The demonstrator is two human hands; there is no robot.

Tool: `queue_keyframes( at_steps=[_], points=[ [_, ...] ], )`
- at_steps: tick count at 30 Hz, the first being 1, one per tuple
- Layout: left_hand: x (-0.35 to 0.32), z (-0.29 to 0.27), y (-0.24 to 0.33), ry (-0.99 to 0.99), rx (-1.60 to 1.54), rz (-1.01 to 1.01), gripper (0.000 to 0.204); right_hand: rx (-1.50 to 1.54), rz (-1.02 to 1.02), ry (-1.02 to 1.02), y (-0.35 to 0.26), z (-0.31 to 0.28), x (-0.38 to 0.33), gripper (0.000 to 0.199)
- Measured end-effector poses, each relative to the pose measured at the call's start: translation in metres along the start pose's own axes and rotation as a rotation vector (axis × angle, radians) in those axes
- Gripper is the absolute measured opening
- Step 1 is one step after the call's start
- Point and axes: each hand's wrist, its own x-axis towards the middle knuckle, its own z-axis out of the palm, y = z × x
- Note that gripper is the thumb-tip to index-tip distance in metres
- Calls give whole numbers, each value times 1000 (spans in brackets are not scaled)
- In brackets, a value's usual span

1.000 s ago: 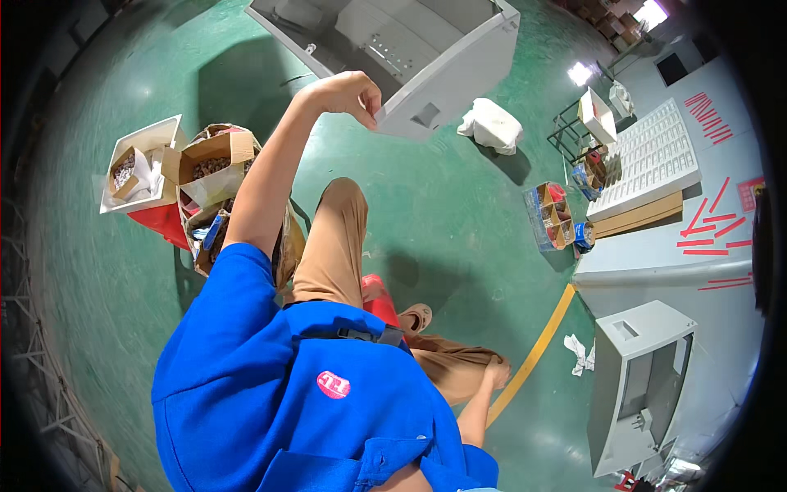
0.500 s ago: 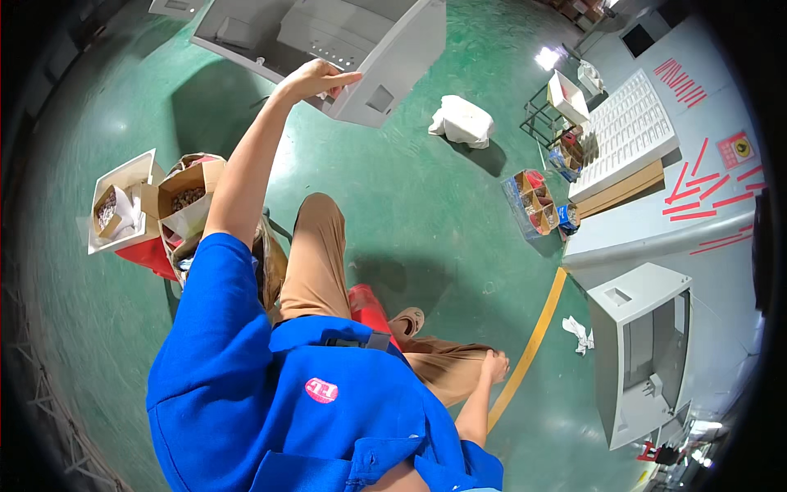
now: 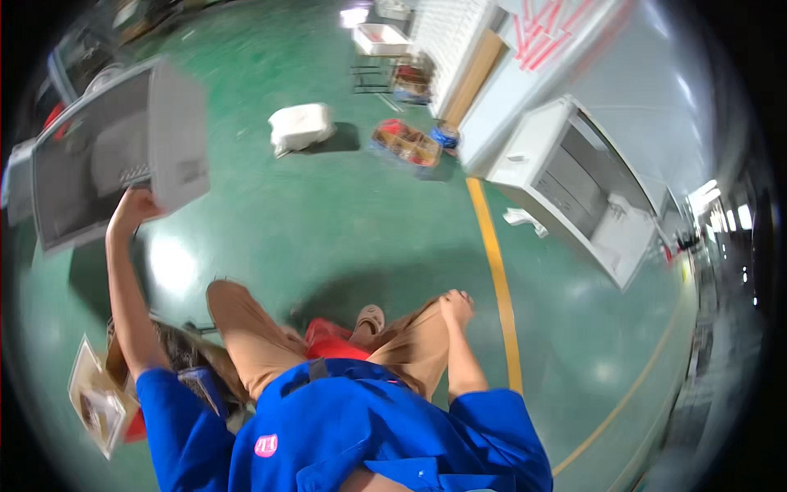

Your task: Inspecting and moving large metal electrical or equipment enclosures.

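Grey-white metal cabinet casing, a large open box-shaped housing, is occupying the upper left of the frame. It is standing on the green floor, appearing tilted, with its dark open interior facing the lower left and 1 pale side panel facing right. A small vent or label patch is showing on that panel. The left hand is touching its lower front edge.

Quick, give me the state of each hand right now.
Left hand: gripping the lower edge of the grey open-fronted metal cabinet.
Right hand: resting on the tan-trousered right knee, holding nothing, fingers loosely curled.
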Motion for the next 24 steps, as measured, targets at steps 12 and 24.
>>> queue_keyframes(
  at_steps=[12, 24],
  points=[
    [-12, -11, -58, 224, 440, 80, 52, 63, 17, 4, -21, 18, -12, 25],
    [-72, 140, -62, 451, 759, 347, 31, 86, 16, 38, -25, 19, -10, 24]
  ],
)
